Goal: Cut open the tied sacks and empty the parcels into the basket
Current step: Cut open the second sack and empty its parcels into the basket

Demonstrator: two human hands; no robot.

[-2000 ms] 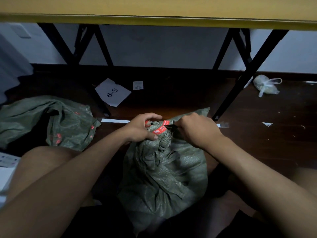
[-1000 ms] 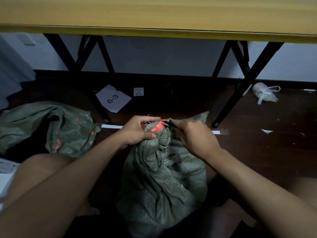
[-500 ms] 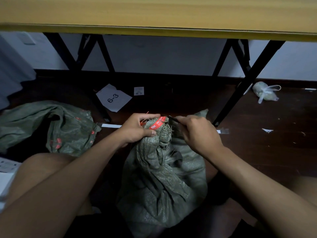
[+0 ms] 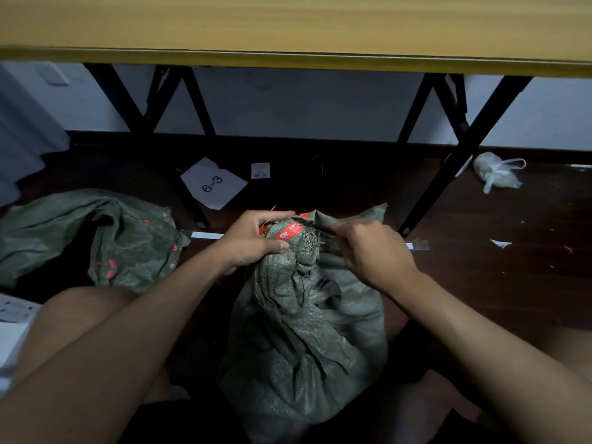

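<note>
Sack (image 4: 307,331): upright on the floor between the knees, neck bunched and tied
Left hand (image 4: 253,241): grips the neck under the red tie (image 4: 288,233); hold it taut
Right hand (image 4: 374,251): pinches a dark blade (image 4: 322,229); cut the tie only, away from fingers

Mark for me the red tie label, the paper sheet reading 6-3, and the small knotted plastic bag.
red tie label (image 4: 289,233), head view, on its printed face.
6-3 paper sheet (image 4: 214,184), head view, on the written number.
knotted plastic bag (image 4: 495,174), head view, on its bulging body.
</note>
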